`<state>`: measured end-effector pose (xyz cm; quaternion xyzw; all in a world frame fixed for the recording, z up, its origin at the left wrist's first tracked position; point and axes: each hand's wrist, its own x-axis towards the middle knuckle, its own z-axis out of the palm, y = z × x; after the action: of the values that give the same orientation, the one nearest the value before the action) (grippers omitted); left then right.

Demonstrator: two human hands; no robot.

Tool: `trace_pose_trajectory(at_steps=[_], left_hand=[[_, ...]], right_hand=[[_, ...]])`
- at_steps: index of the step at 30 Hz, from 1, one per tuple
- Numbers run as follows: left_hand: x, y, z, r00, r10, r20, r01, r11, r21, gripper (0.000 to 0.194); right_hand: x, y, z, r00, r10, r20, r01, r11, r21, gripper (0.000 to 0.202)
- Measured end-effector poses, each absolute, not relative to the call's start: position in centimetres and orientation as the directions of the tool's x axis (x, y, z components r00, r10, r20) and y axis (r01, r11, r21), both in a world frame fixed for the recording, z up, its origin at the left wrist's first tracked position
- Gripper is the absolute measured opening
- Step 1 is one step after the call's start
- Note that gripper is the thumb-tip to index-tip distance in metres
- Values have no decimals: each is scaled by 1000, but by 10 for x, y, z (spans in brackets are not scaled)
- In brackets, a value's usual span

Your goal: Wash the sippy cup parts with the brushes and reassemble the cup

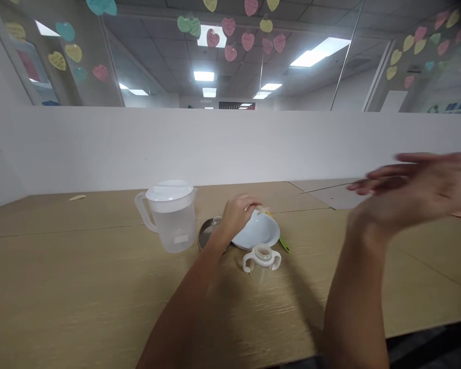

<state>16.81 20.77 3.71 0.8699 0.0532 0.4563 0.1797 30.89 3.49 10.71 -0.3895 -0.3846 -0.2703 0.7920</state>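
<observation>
My left hand reaches over the left rim of a white bowl. Its fingers are closed in a pinch on a small pale piece, too small to name for certain. In front of the bowl stands a clear baby bottle upright, with white side handles and its mouth uncovered. Raised at the right, away from these things, my right hand is smeared by motion, with its fingers stretched out and nothing visible in them. A metal dish holding something clear is partly hidden behind my left forearm.
A lidded clear plastic pitcher stands left of the dish. Beside the bowl lies a green handle. A flat pale piece rests at the far left. The white wall bounds the wooden table at the back.
</observation>
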Motion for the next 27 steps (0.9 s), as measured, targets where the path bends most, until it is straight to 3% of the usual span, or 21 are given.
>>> trace_pose_trajectory(at_steps=[1,2,6,11,16,22,27], left_hand=[[170,210,33,633,245,735,-36,-938,344,21],[172,212,29,689,244,683,7,-944,330,23],[178,222,15,831,293,473,173,-944,282,27],[180,233,2,860,367,354,279,-920,276,29],[179,243,-9,866,435,246,333,-869,366,24],[178,245,-19,925,361,116,211,-745,633,19],[183,248,-11,857,471,210,99,-550,829,16]], right_hand=[[310,46,106,631,-275,725,725,543,-424,42],[313,57,103,694,-245,677,678,537,-501,37],[341,98,77,840,304,450,339,353,-872,29],[369,132,38,721,684,110,122,31,-992,28],[370,150,21,646,764,2,138,-114,-984,28],[364,159,14,602,795,-79,175,-228,-958,25],[365,158,12,637,769,-50,201,-228,-953,16]])
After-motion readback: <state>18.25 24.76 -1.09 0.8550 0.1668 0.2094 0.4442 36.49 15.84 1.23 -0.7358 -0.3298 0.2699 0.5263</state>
